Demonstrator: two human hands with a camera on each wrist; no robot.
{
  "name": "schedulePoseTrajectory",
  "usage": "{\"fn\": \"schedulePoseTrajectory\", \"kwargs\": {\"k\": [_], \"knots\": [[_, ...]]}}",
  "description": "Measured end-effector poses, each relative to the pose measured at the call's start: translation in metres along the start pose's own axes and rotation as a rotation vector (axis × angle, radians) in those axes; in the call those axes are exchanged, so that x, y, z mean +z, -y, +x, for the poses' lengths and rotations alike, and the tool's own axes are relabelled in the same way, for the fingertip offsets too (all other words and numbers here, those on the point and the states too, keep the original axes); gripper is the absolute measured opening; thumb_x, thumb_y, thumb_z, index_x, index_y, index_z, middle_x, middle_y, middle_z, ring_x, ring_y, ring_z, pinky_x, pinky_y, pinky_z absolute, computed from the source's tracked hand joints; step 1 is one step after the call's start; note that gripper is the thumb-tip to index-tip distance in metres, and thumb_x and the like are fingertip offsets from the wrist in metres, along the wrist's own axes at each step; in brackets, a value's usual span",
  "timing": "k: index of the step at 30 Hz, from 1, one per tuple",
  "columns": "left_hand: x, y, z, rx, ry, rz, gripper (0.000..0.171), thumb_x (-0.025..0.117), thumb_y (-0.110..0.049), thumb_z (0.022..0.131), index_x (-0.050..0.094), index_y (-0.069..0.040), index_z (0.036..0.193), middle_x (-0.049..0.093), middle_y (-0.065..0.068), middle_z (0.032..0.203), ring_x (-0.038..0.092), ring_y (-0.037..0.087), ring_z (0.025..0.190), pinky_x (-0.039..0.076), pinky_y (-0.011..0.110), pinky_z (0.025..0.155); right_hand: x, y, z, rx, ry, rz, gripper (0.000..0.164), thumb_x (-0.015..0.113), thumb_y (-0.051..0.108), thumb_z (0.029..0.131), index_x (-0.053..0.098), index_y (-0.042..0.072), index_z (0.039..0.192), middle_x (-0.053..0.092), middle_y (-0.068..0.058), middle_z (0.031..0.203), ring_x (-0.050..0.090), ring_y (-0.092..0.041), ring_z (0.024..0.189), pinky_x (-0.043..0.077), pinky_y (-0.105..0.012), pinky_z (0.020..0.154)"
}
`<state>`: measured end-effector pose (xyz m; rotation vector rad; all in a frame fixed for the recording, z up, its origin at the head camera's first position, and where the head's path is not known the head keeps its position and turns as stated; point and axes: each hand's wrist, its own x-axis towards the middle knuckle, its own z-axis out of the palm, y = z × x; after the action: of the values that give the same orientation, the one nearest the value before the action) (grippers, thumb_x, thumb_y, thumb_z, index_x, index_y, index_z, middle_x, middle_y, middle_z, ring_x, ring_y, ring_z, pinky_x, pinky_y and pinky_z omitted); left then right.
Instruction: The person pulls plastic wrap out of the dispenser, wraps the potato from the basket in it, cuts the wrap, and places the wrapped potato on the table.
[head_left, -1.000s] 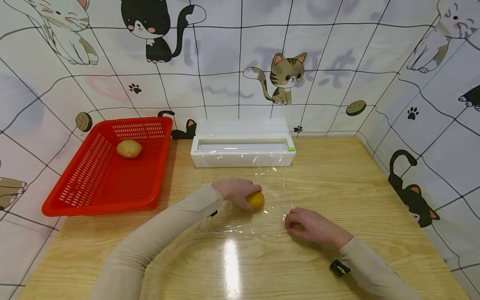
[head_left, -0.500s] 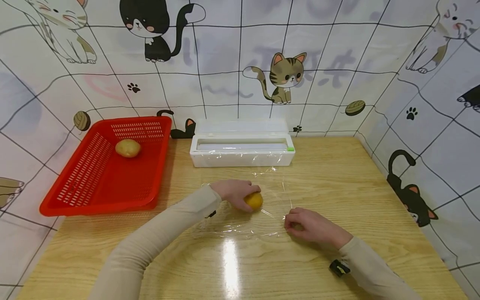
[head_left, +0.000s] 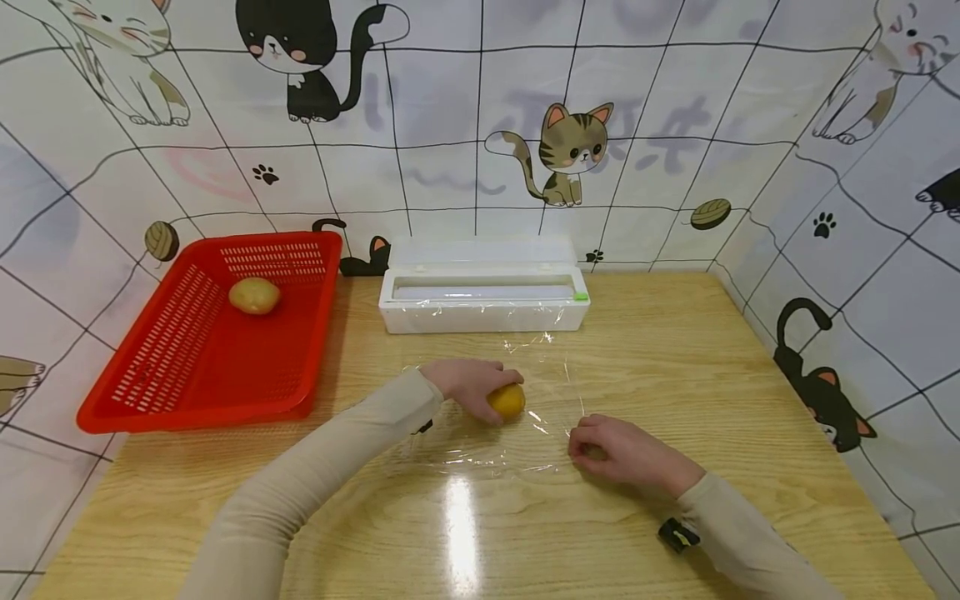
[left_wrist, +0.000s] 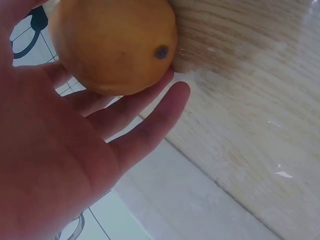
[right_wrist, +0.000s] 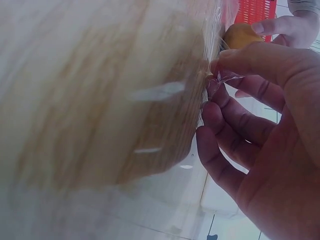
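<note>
With fingers and thumb around its side, my left hand (head_left: pixel 467 387) holds a round orange (head_left: pixel 508 402). The left wrist view shows the orange (left_wrist: pixel 115 45) close up, with a dark stem spot. Beneath it a sheet of clear plastic wrap (head_left: pixel 536 421) lies spread on the table, running forward to the white wrap box. Near the sheet's front right corner, my right hand (head_left: pixel 618 450) pinches its edge. In the right wrist view the gathered wrap (right_wrist: pixel 218 76) shows between thumb and fingertips, with the other fingers bent beside it.
The white wrap box (head_left: pixel 483 317) stands open at the back, its roll (head_left: pixel 483 293) inside and a green tab (head_left: pixel 581 297) at the right end. On the left a red plastic basket (head_left: pixel 324 333) holds one potato (head_left: pixel 255 296). Cat-patterned sheeting (head_left: pixel 442 179) lines the walls behind.
Both hands keep their grip and stay almost in place. Only the glints on the wrap beside the orange shift, and the whole head view drifts very slightly.
</note>
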<state>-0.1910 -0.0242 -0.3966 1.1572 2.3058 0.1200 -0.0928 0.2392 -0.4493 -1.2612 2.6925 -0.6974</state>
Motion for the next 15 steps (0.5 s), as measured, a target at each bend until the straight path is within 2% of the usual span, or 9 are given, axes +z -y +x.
{"fn": "schedulePoseTrajectory", "kwargs": {"k": [5,8,13,15], "knots": [[0.001,0.004,-0.004,0.0,-0.014,-0.017,0.07,0.069,-0.034,0.086,0.037,-0.015,0.146,0.051,0.005,0.118,0.053,0.017,0.097,0.045,0.033,0.086,-0.001,0.001,0.001,0.02,0.027,0.014,0.017,0.071,0.008,0.086,0.061,0.021,0.083,0.052,0.015,0.084,0.049,-0.004,0.077,0.046,-0.026,0.067],[0.001,0.009,-0.01,-0.031,-0.038,0.006,0.073,0.068,-0.038,0.087,0.035,-0.015,0.148,0.05,0.006,0.121,0.053,0.018,0.098,0.045,0.033,0.086,-0.001,0.0,0.002,0.022,0.04,0.022,0.016,0.07,0.009,0.086,0.061,0.021,0.083,0.052,0.015,0.085,0.05,-0.004,0.078,0.046,-0.026,0.068],[-0.005,0.017,-0.035,-0.096,-0.114,0.043,0.078,0.07,-0.042,0.086,0.034,-0.009,0.147,0.05,0.012,0.124,0.052,0.022,0.102,0.047,0.036,0.086,-0.001,0.001,0.003,0.019,0.044,0.025,0.015,0.07,0.008,0.086,0.062,0.019,0.083,0.052,0.014,0.084,0.049,-0.004,0.077,0.046,-0.026,0.068],[-0.007,0.02,-0.047,-0.096,-0.144,0.045,0.069,0.071,-0.038,0.087,0.042,-0.004,0.138,0.05,0.012,0.117,0.051,0.024,0.099,0.047,0.038,0.084,-0.003,0.001,0.002,0.028,0.049,0.029,0.014,0.07,0.007,0.086,0.062,0.019,0.083,0.052,0.014,0.083,0.049,-0.004,0.077,0.046,-0.026,0.068]]}}
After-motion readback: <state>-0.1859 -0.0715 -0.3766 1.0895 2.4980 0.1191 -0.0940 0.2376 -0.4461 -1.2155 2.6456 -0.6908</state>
